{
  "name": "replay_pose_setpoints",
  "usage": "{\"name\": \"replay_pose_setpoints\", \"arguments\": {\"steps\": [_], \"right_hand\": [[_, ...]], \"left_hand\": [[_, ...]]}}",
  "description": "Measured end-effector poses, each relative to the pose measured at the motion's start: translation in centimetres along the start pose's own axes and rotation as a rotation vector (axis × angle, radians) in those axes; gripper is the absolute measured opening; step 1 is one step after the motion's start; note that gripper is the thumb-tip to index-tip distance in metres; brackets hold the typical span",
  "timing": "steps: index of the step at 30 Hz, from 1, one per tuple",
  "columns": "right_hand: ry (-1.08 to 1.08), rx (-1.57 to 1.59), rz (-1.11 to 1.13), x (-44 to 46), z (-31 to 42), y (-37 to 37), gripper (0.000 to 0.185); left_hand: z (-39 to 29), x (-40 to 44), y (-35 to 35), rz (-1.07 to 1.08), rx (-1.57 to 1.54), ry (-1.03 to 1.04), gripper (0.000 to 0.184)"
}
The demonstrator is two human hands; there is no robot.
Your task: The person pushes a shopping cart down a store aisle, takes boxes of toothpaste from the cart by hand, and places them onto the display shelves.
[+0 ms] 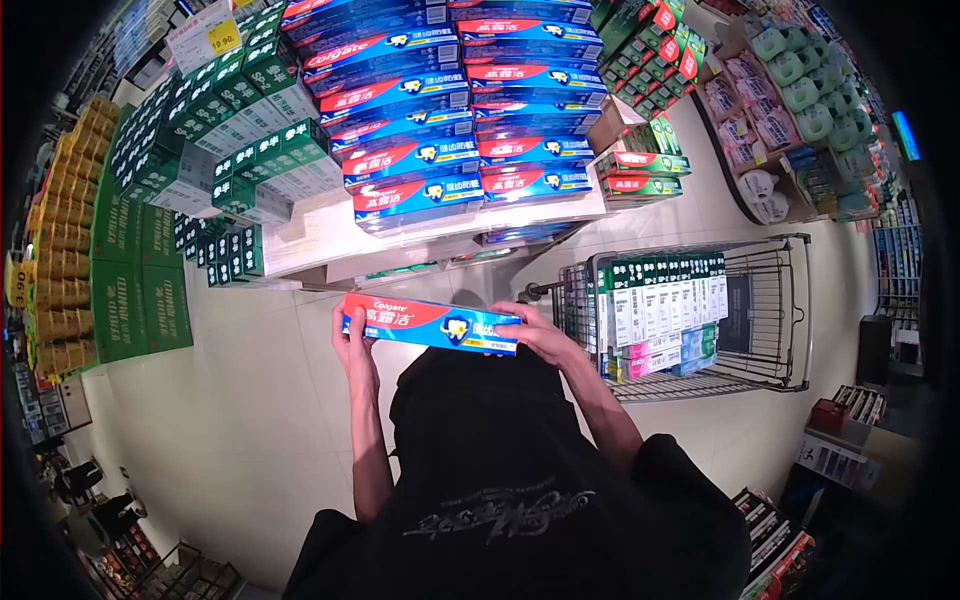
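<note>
A Colgate toothpaste box is clasped at its ends by the left grip and right grip, before a bench stacked with Colgate cartons; a loaded shopping cart is seen at right.

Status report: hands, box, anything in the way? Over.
Left hand, right hand gripping opposite ends of long red-and-blue cardboard Colgate box. Box in mid-air. Grey metal wire shopping cart at right; nothing seen blocking hands.

Toothpaste box between left hand and right hand, near side of desk. Toothpaste stacks on desk, cartons left of them. Cart at right, packs inside.
</note>
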State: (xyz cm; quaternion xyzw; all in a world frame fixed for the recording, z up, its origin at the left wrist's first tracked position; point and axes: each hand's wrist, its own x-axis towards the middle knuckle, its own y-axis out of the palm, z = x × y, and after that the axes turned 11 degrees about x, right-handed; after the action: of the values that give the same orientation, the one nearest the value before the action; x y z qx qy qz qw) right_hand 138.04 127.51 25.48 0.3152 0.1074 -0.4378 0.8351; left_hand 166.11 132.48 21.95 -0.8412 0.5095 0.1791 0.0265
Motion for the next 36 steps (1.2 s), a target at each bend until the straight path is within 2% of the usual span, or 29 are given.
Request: {"name": "replay_pose_setpoints", "arguments": {"steps": [1, 2, 4, 5, 8, 13, 15, 17, 19, 21, 23, 24, 26, 33, 36], "right_hand": [[0.119, 0.128, -0.058, 0.3, 0.1, 0.4, 0.043], [0.022, 0.145, -0.189, 0.8, -0.2, 0.9, 0.038], [-0.041, 0.126, -0.259, 1.4, -0.1, 0.8, 0.034], [-0.080, 0.090, -0.285, 1.7, -0.2, 0.5, 0.032], [-0.178, -0.002, -0.406, 2.2, 0.3, -0.7, 0.031], [-0.357, 0.113, -0.583, 1.6, 2.2, -3.3, 0.029], [-0.450, 0.169, -0.652, 1.3, 3.0, -5.3, 0.031], [-0.506, 0.153, -0.665, 0.7, 3.9, -7.4, 0.031], [-0.560, 0.145, -0.737, 0.3, 5.4, -9.0, 0.031], [-0.584, 0.135, -0.828, 0.3, 6.8, -10.9, 0.035], [-0.580, 0.124, -0.858, 0.8, 7.5, -13.7, 0.037], [-0.574, 0.120, -0.886, 1.1, 7.9, -14.7, 0.038], [-0.586, 0.083, -0.888, 1.9, 8.9, -16.0, 0.038], [-0.527, -0.018, -0.869, 5.6, 11.1, -20.3, 0.034], [-0.515, -0.016, -0.840, 7.0, 10.4, -22.0, 0.033]], "left_hand": [[0.4, -0.8, -0.6, -0.012, -0.006, -0.003, 0.042], [0.8, -1.6, -0.9, -0.042, -0.032, -0.054, 0.038], [1.5, -3.0, -0.8, -0.079, -0.088, -0.134, 0.031], [2.0, -3.5, -0.6, -0.072, -0.067, -0.155, 0.036], [2.4, -4.2, 0.9, -0.036, -0.102, -0.174, 0.033], [0.7, -2.6, 3.7, 0.132, 0.027, -0.127, 0.045], [0.2, -1.3, 4.7, 0.361, 0.120, -0.066, 0.051], [-0.3, -0.4, 6.1, 0.354, 0.171, -0.008, 0.054], [-1.4, 0.6, 7.4, 0.368, 0.371, 0.175, 0.055], [-2.6, 1.4, 9.0, 0.348, 0.440, 0.208, 0.051], [-3.4, 2.4, 10.8, 0.318, 0.672, 0.428, 0.044], [-3.5, 3.1, 11.7, 0.320, 0.684, 0.421, 0.044], [-3.6, 4.5, 13.6, 0.336, 0.885, 0.720, 0.039], [-2.5, 10.3, 19.7, 0.297, 1.113, 0.969, 0.043], [-1.1, 12.0, 20.5, 0.346, 1.173, 0.945, 0.044]]}}
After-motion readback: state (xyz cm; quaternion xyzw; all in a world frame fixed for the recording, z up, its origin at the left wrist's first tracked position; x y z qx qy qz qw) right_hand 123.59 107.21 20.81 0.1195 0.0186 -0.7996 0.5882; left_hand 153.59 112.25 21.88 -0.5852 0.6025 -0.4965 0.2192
